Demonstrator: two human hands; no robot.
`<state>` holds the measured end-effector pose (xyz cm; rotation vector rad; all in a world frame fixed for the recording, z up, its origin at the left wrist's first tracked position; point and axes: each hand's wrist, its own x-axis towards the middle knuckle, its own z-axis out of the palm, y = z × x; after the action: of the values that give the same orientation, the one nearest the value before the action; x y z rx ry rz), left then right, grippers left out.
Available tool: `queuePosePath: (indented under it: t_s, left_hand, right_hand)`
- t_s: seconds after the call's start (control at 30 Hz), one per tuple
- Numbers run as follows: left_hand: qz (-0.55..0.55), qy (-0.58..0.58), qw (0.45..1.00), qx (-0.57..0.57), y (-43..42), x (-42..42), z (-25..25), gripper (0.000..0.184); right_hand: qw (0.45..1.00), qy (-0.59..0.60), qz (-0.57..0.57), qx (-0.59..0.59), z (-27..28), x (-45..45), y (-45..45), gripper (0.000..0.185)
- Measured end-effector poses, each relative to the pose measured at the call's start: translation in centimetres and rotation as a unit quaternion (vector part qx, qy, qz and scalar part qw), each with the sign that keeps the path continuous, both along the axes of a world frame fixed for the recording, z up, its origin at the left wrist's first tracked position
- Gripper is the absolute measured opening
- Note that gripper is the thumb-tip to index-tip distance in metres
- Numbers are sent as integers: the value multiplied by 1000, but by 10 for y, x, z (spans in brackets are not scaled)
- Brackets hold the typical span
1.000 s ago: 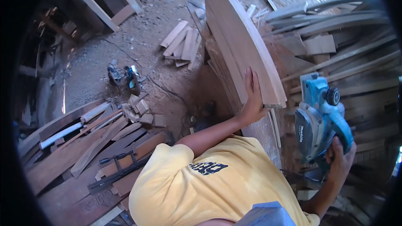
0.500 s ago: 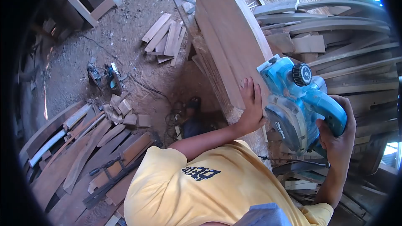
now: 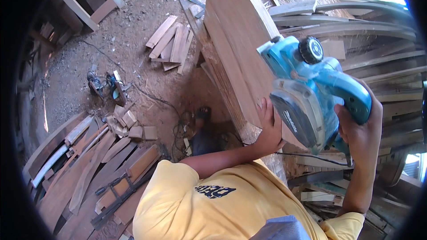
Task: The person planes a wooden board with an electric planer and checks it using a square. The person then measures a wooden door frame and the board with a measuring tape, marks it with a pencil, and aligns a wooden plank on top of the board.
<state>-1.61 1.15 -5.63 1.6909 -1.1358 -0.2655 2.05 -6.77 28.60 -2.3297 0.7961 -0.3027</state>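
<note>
Left of a tall wooden panel (image 3: 240, 31), which stands on edge on a desk (image 3: 199, 27), cut boards (image 3: 95, 164) lie piled on the floor (image 3: 133, 31). At the panel's near end, the left hand (image 3: 270, 129) rests against its face, fingers extended and slightly apart. A blue electric planer (image 3: 307, 93) is at the panel's right edge; contact is unclear. Right of the panel, the right hand's (image 3: 362, 126) fingers are clamped around the planer's handle (image 3: 355, 95).

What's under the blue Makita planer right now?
The curved wooden board runs in beneath the blue Makita planer. The covered stretch of its edge, and whether the two touch, cannot be seen.
</note>
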Motion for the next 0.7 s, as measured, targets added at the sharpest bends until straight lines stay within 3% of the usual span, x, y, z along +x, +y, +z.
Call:
queuePosePath:
  t_s: [0.1, 0.17, 0.2, 0.23, 0.3, 0.4, 0.43, 0.5, 0.53, 0.6, 0.63, 0.7]
  left_hand:
    - [43, 53, 992, -102, 2, 3, 13, 136]
    - [89, 29, 982, -162, 0, 5, 16, 137]
    - [90, 48, 982, -160, 2, 7, 24, 122]
    - [92, 46, 982, -161, 2, 5, 23, 122]
    - [118, 28, 981, -155, -1, 5, 23, 101]
    - [138, 20, 974, -178, -2, 9, 30, 86]
    - [138, 21, 974, -178, -1, 8, 27, 86]
    - [103, -14, 987, -125, 0, 6, 18, 124]
    - [103, -13, 987, -124, -1, 6, 19, 124]
    - [132, 18, 976, -172, 0, 5, 24, 91]
    - [130, 17, 977, -167, 2, 5, 25, 91]
    - [113, 14, 979, -168, 5, 9, 25, 105]
  right_hand:
    - [999, -35, 13, -8, 4, 38, 0, 41]
    - [997, 21, -27, 67, 11, 61, 2, 38]
    - [998, -6, -19, 57, 7, 71, 1, 30]
    - [998, -8, -17, 56, 6, 80, -2, 30]
    - [999, 21, 12, 43, 7, 99, -7, 21]
    - [999, 7, 21, 24, 4, 130, -18, 22]
    - [999, 1, 35, 13, 1, 141, -23, 24]
    - [1000, -16, 27, 3, -7, 171, -37, 23]
    - [998, -14, 55, -15, -10, 187, -46, 21]
    - [993, -12, 111, -49, -16, 218, -62, 20]
    - [988, -14, 138, -62, -19, 231, -67, 21]
    - [997, -29, 63, -37, 2, 270, -38, 19]
